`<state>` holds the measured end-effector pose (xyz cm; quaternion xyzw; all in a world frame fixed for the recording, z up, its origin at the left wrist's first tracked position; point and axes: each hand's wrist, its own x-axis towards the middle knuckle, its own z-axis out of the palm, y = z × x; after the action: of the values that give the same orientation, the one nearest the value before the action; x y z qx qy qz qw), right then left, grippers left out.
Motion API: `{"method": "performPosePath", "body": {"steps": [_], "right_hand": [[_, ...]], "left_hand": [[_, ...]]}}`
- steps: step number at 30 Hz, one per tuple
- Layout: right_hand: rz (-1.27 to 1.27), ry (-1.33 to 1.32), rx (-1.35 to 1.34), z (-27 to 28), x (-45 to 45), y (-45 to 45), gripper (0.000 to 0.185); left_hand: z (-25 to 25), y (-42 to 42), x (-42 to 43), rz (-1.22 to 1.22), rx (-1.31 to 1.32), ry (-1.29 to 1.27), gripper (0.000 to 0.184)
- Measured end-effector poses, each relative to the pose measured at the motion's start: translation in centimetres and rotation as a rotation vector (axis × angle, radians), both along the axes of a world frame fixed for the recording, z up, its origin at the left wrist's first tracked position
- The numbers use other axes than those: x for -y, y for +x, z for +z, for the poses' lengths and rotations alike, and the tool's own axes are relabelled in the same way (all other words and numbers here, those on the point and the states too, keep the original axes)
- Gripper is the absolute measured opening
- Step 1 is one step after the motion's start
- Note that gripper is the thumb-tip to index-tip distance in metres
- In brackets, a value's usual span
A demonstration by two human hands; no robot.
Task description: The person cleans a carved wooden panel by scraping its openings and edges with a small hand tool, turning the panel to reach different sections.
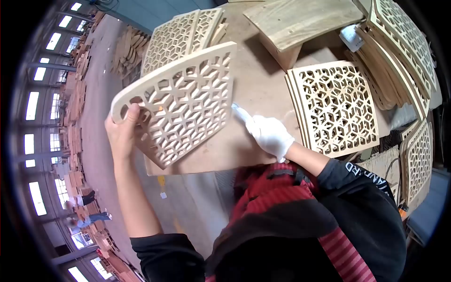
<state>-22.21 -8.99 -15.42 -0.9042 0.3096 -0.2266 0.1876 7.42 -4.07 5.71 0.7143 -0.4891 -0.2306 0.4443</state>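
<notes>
My bare left hand grips a light wooden lattice panel by its rounded left corner, thumb on the near face. The panel is held up on a tilt over the workbench, its cut-out star and diamond pattern facing me. Just right of the panel's edge is my right hand in a white glove. Its fingers are closed around a slim, pale bluish tool whose tip points at the panel's edge. The tool's exact kind is too small to make out.
A stack of lattice panels lies to the right on the workbench. More panels stand at the back left. A wooden board rests raised at the back. Curved panels lean at far right. Two people are far left.
</notes>
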Motion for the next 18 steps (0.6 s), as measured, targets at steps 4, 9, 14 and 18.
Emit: {"method": "performPosePath", "body": {"steps": [4, 9, 14, 18], "right_hand": [[-0.033, 0.126, 0.061, 1.5, -0.8, 1.5, 0.054], [0.092, 0.217, 0.040, 6.6, -2.5, 3.7, 0.052], [0.037, 0.308, 0.047, 12.5, -4.6, 6.9, 0.025], [-0.087, 0.255, -0.023, 14.5, -5.4, 8.9, 0.030]], "left_hand": [[-0.1, 0.7, -0.8, -0.039, 0.023, -0.035, 0.043], [-0.5, 1.8, -1.8, -0.084, -0.025, -0.079, 0.044], [-0.5, 2.3, -1.9, -0.123, 0.000, -0.139, 0.032], [-0.4, 2.2, -1.0, -0.180, -0.058, -0.137, 0.029]]}}
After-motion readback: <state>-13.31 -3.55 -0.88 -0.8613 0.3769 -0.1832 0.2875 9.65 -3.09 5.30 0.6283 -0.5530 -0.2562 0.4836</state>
